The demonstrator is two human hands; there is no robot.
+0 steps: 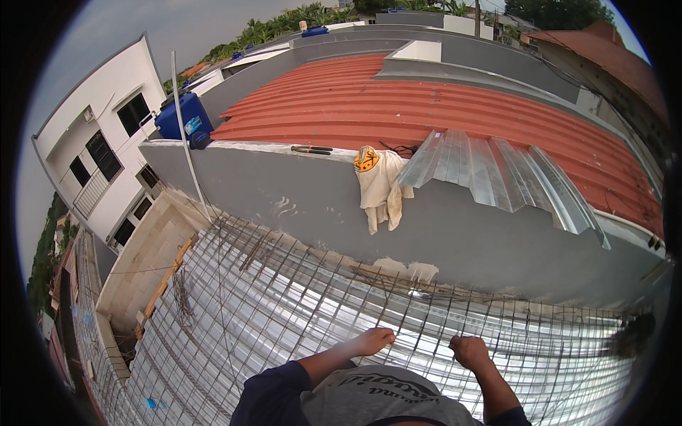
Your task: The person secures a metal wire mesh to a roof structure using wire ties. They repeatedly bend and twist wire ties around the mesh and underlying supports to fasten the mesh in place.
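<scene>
A steel wire mesh (pixel 298 298) lies over corrugated metal decking (pixel 213 355) on a rooftop. My left hand (pixel 373 341) is closed around a wire of the mesh near the bottom middle. My right hand (pixel 469 350) grips another wire of the same mesh a little to the right. Both forearms come up from the lower edge over my grey shirt.
A grey parapet wall (pixel 298 192) runs behind the mesh. On it hang a pale cloth (pixel 380 188) and a loose corrugated metal sheet (pixel 497 174); pliers (pixel 311 149) lie on top. A blue tank (pixel 183 115) stands at the left. A red roof (pixel 440 99) lies beyond, with a drop at the left.
</scene>
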